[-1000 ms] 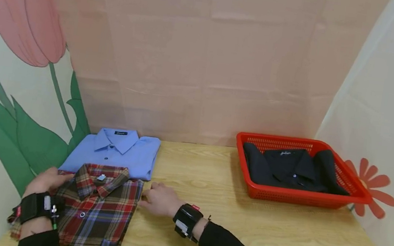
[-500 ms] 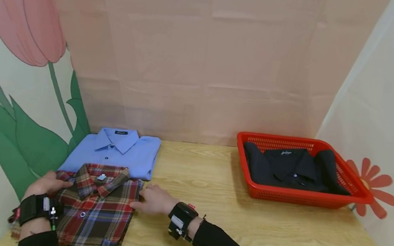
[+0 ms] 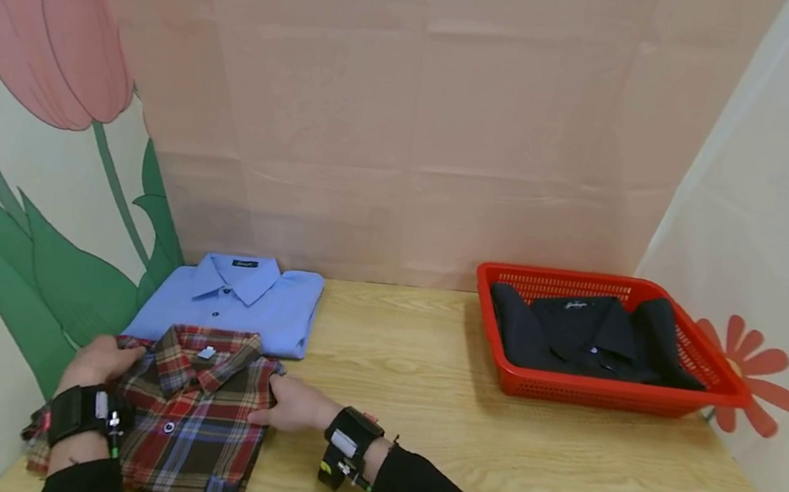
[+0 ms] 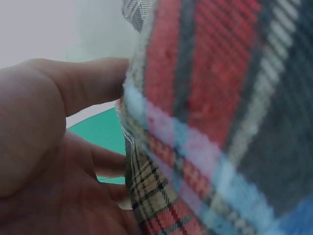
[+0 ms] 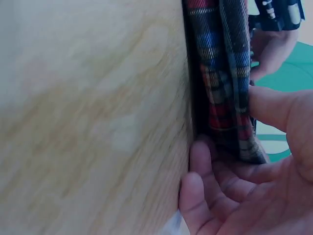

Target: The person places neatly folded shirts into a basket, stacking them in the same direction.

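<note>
A folded red, brown and blue plaid shirt (image 3: pixel 192 445) lies collar-away on the wooden table, at the left. My left hand (image 3: pixel 96 362) holds its left side near the shoulder; in the left wrist view the thumb is on one face of the cloth (image 4: pixel 205 73) and the fingers reach behind it. At the opposite side, my right hand (image 3: pixel 296 404) pinches the folded edge. The right wrist view has that thumb on top of the layered plaid cloth (image 5: pixel 220 83), with fingers curled beneath it against the tabletop.
Just behind the plaid shirt lies a folded blue shirt (image 3: pixel 231 299), overlapped by its collar in the head view. A red plastic basket (image 3: pixel 617 389) stands at the back right with a folded black shirt (image 3: pixel 578 339) inside. Printed cloth walls surround the table (image 3: pixel 409 357).
My right hand has moved left from beside the plaid shirt onto its right edge and now grips it. The left hand has stayed at the left side. Both other shirts have not moved.
</note>
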The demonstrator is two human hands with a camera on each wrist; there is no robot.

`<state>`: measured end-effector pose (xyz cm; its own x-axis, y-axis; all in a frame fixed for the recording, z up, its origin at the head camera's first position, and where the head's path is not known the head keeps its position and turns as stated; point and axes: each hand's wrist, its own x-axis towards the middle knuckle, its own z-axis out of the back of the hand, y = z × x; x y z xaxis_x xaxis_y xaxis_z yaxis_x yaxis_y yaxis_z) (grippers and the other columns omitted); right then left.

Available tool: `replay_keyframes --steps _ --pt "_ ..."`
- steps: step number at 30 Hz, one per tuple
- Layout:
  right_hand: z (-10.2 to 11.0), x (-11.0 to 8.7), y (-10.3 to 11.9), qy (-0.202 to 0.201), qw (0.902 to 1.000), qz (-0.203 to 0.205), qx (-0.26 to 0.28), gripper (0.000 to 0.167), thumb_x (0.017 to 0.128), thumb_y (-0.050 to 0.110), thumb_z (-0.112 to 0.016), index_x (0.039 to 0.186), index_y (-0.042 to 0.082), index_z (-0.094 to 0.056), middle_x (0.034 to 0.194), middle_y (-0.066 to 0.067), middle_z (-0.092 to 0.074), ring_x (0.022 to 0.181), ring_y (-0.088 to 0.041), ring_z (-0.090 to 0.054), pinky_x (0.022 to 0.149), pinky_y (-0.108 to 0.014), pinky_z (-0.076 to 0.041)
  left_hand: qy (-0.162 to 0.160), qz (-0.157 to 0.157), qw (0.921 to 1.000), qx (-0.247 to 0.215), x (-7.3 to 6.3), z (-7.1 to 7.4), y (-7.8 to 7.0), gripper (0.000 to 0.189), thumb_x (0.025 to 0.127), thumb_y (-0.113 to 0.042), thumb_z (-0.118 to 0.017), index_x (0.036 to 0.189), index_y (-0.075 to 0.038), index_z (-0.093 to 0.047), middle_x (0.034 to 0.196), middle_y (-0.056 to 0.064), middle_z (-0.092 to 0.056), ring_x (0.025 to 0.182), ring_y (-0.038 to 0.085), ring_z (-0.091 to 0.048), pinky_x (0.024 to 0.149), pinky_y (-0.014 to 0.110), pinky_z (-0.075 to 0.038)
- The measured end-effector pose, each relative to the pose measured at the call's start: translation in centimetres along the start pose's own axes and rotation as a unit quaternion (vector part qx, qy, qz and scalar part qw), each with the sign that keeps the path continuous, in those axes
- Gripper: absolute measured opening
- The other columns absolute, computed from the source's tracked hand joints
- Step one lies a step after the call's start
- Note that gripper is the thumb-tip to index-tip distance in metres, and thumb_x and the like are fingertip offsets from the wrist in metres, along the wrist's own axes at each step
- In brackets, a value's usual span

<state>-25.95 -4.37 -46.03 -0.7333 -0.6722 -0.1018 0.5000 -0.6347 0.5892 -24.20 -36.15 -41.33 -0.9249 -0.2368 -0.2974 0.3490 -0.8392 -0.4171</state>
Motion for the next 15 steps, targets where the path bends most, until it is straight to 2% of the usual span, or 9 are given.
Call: replay_keyframes --steps 2,4,6,9,11,13,15 --pt "0.0 0.0 0.1 0.005 0.9989 0.002 0.047 0.040 0.092 0.035 -0.069 0.118 0.008 -0.055 0.103 -0.004 -0.066 0.089 -0.010 -0.062 0.076 -0.020 -0.048 0.006 -0.004 1.0000 -0.004 -0.1 0.2 0.0 0.073 0.097 -0.034 -0.039 0.129 0.031 -0.032 0.128 0.051 -0.036 0.115 0.062 -0.043 0.098 0.059 -0.043" --pt "-0.2 0.1 0.3 0.006 0.9944 0.005 0.106 0.056 0.091 0.031 -0.070 0.134 0.006 -0.046 0.123 -0.009 -0.062 0.108 -0.013 -0.061 0.089 -0.022 -0.048 0.017 -0.009 0.9997 -0.018 -0.2 0.3 0.1 0.073 0.096 -0.033 -0.036 0.130 0.031 -0.029 0.129 0.051 -0.034 0.116 0.061 -0.042 0.099 0.060 -0.041" --pt "-0.4 0.1 0.5 0.006 0.9849 0.011 0.173 0.069 0.090 0.025 -0.073 0.144 0.006 -0.034 0.139 -0.013 -0.052 0.124 -0.019 -0.054 0.101 -0.026 -0.043 0.026 -0.016 0.9991 -0.029 -0.3 0.4 0.3 0.073 0.095 -0.032 -0.035 0.131 0.030 -0.027 0.131 0.050 -0.033 0.116 0.060 -0.042 0.101 0.060 -0.040" --pt "-1.2 0.0 0.9 -0.007 0.9717 0.007 0.236 0.090 0.085 0.015 -0.077 0.152 0.003 -0.018 0.150 -0.019 -0.038 0.138 -0.027 -0.040 0.114 -0.034 -0.033 0.032 -0.025 0.9986 -0.034 -0.3 0.5 0.4 0.073 0.095 -0.031 -0.038 0.132 0.030 -0.025 0.132 0.050 -0.031 0.117 0.057 -0.041 0.102 0.061 -0.038" --pt "-1.7 -0.2 1.2 -0.013 0.9660 -0.002 0.258 0.099 0.082 0.010 -0.078 0.153 0.001 -0.010 0.155 -0.022 -0.029 0.142 -0.032 -0.033 0.118 -0.039 -0.027 0.032 -0.037 0.9983 -0.031 -0.3 0.4 0.4 0.066 0.094 -0.025 -0.040 0.128 0.030 -0.028 0.125 0.049 -0.035 0.111 0.055 -0.043 0.099 0.060 -0.040" --pt "-2.2 -0.4 1.4 -0.024 0.9651 -0.006 0.261 0.104 0.081 0.006 -0.078 0.155 0.000 -0.005 0.157 -0.024 -0.024 0.144 -0.034 -0.030 0.118 -0.043 -0.027 0.030 -0.053 0.9979 -0.022 -0.3 0.4 0.4 0.050 0.091 -0.017 -0.042 0.114 0.027 -0.038 0.111 0.045 -0.042 0.101 0.050 -0.046 0.089 0.053 -0.045" --pt "-2.4 -0.6 1.5 -0.034 0.9646 0.005 0.261 0.105 0.082 0.001 -0.074 0.157 0.004 0.000 0.161 -0.022 -0.017 0.145 -0.034 -0.028 0.118 -0.044 -0.027 0.029 -0.072 0.9969 -0.014 -0.2 0.4 0.4 0.034 0.087 -0.009 -0.042 0.101 0.022 -0.041 0.100 0.038 -0.043 0.092 0.045 -0.046 0.079 0.046 -0.043"
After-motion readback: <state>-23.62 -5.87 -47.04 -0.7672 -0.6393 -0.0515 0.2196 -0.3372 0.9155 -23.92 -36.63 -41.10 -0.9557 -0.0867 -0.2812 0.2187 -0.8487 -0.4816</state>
